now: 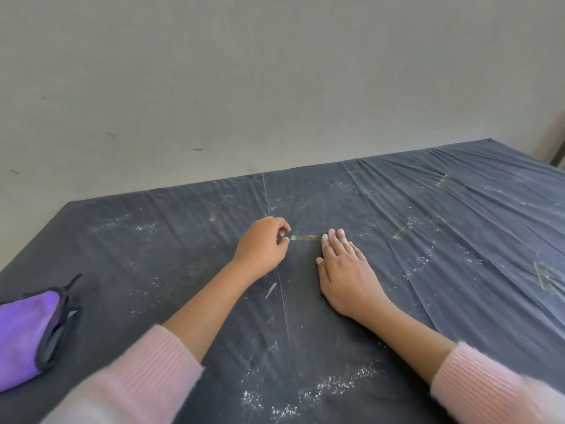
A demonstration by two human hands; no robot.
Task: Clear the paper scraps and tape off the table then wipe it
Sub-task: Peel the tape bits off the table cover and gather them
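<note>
At mid-bench (153, 255), the left hand (263, 246) curls its fingers and pinches the left end of one tape strip (305, 238). The right hand (345, 270) lies flat, fingers straight, pressing the sheet (458, 215) at its other end.

Clearing looks barely begun. Five strips are stuck down: this one, a left strip (215, 211), a mid-right strip (403, 231), a far strip (442, 180) and an edge strip (543, 275). One pale sliver (271, 290) and scattered white specks (336, 385) lie loose. One purple cloth (27, 332) waits at the left, and wiping is not yet done.

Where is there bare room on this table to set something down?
Free: the left stretch between the purple cloth, the far-left tape strip and the left hand, only crumbs. Crowded: the centre strip between left hand and right hand; three right-side strips.
</note>
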